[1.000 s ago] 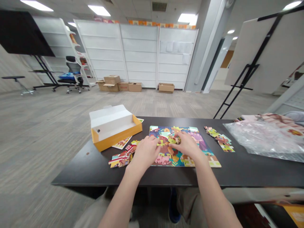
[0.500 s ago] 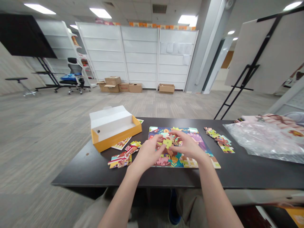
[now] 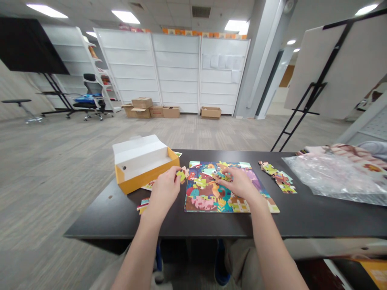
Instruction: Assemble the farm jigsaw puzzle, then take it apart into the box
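Clearly, 2 hands at a bright puzzle board

At 10 o'clock from the board, a yellow box (image 3: 145, 171) stands with its white lid raised and white lining showing inside; it partly covers a printed card (image 3: 148, 185). The left hand (image 3: 165, 189), at 9 o'clock, pinches a yellow-green and pinkish puzzle piece (image 3: 182, 175), and its wrist hides most of the loose pieces (image 3: 142, 206). Centrally, the puzzle board (image 3: 191, 203) lies flat, printed in brown, blue, pink and teal. Over it, the right hand (image 3: 238, 183) curls, thumb and fingers slightly parted; I cannot tell whether it grips the pieces there. At 3 o'clock trail more pieces (image 3: 286, 183), then clear plastic (image 3: 320, 177), with pinkish contents or backing, cut off rightward.
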The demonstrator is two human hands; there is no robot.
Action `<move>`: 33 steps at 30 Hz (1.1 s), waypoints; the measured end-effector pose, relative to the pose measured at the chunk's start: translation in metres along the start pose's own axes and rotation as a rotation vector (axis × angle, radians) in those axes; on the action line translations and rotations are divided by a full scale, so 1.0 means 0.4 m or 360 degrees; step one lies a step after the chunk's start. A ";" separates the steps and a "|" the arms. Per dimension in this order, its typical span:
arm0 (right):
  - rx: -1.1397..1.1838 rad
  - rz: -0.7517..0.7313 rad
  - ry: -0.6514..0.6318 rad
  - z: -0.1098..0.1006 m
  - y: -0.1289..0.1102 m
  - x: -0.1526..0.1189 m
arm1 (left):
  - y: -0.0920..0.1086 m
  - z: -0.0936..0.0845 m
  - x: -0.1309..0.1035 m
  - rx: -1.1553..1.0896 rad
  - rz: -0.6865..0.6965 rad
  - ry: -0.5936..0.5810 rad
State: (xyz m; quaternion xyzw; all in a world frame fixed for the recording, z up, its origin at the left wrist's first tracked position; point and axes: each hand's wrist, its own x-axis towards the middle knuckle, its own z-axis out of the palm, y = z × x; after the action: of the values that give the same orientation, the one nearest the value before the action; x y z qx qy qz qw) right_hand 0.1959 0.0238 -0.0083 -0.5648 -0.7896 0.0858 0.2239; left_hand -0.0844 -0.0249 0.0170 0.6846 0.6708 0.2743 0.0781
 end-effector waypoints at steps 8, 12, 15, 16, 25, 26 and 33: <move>-0.0020 0.0121 -0.0079 0.021 -0.015 0.007 | -0.089 -0.021 -0.013 0.0218 -0.0142 -0.0078; 0.0169 0.0069 -0.0030 0.019 -0.008 0.002 | -0.081 -0.031 -0.031 0.0398 -0.0143 -0.0078; 0.0317 0.0057 0.0020 0.008 -0.007 -0.003 | -0.062 -0.042 -0.042 0.0476 -0.0150 -0.0040; 0.0368 0.0046 0.0023 0.003 -0.007 -0.005 | -0.055 -0.044 -0.044 0.0458 -0.0137 -0.0014; 0.1265 -0.0238 -0.0200 0.012 -0.090 -0.012 | 0.045 0.057 -0.034 -0.1163 0.0086 -0.0276; 0.1342 -0.0266 -0.0237 0.015 -0.105 -0.012 | 0.058 0.069 -0.032 -0.1321 0.0095 -0.0358; 0.0883 0.0020 0.0374 -0.025 -0.040 0.003 | 0.060 0.077 0.003 -0.0973 0.0069 -0.0008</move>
State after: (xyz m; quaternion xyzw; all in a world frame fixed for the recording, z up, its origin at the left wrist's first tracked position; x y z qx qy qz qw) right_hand 0.1865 0.0182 0.0071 -0.4930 -0.7013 0.2336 0.4589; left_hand -0.0486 -0.0179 0.0030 0.6442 0.5423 0.4633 0.2762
